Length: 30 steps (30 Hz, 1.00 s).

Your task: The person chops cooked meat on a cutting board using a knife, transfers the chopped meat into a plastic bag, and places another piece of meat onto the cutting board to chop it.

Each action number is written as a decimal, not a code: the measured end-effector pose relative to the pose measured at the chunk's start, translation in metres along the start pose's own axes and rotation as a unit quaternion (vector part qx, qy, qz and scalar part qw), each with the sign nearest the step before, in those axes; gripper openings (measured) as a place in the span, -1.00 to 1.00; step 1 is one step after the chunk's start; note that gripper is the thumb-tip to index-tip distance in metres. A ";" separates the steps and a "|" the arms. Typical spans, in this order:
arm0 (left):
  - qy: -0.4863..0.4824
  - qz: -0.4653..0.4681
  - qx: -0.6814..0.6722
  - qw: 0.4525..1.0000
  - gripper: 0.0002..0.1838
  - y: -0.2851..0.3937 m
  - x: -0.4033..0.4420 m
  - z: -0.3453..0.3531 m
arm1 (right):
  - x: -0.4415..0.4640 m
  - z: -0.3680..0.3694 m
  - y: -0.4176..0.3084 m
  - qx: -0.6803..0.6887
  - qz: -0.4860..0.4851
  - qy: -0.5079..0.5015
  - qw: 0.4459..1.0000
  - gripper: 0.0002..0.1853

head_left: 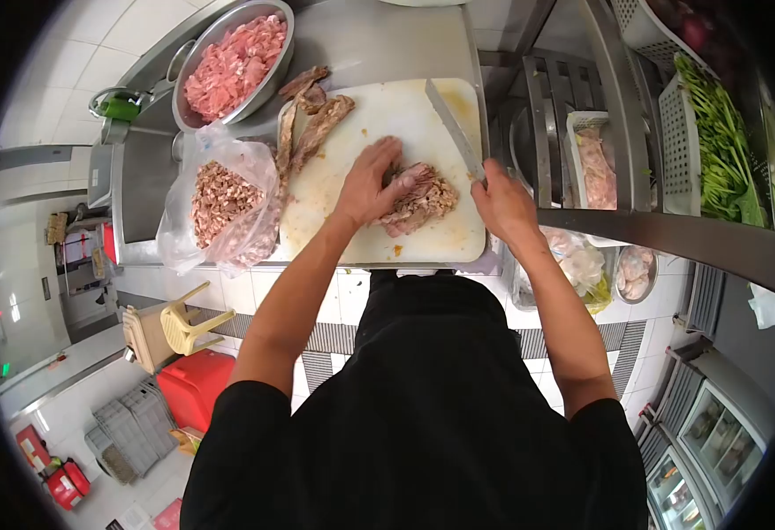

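My right hand [504,205] grips the handle of a long kitchen knife [455,125], its blade slanting up and left over the right side of the white cutting board [343,243]. With the fingers stretched out, my left hand [372,184] rests against a heap of chopped cooked meat [423,205] near the board's middle. Long browned strips of meat [319,132] lie on the board's upper left. Beside them is a clear plastic bag [175,231] holding diced meat [222,199].
A steel bowl [288,66] of sliced pink meat [235,66] stands at the back left of the steel counter [383,40]. On the right, a metal shelf [688,237] carries a basket of green vegetables [714,132]. Stools [184,325] and a red bin [195,389] are on the floor.
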<state>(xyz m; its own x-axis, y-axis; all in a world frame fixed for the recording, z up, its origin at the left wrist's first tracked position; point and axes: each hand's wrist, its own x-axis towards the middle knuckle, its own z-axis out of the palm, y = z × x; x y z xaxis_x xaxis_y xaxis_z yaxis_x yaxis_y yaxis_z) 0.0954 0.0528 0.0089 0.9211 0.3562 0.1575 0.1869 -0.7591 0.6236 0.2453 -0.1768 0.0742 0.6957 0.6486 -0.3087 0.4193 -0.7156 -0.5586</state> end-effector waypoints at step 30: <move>-0.031 -0.029 0.210 0.977 0.25 0.036 -0.074 0.008 | 0.004 0.002 0.009 0.025 -0.020 0.008 0.999 -0.71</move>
<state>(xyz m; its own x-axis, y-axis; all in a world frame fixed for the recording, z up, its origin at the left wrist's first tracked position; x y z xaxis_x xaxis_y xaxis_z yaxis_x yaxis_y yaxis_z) 0.0365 -0.0051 0.0132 0.9208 0.3824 0.0765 0.3520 -0.8994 0.2591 0.2501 -0.1801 0.0666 0.6878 0.6723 -0.2737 0.4181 -0.6752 -0.6078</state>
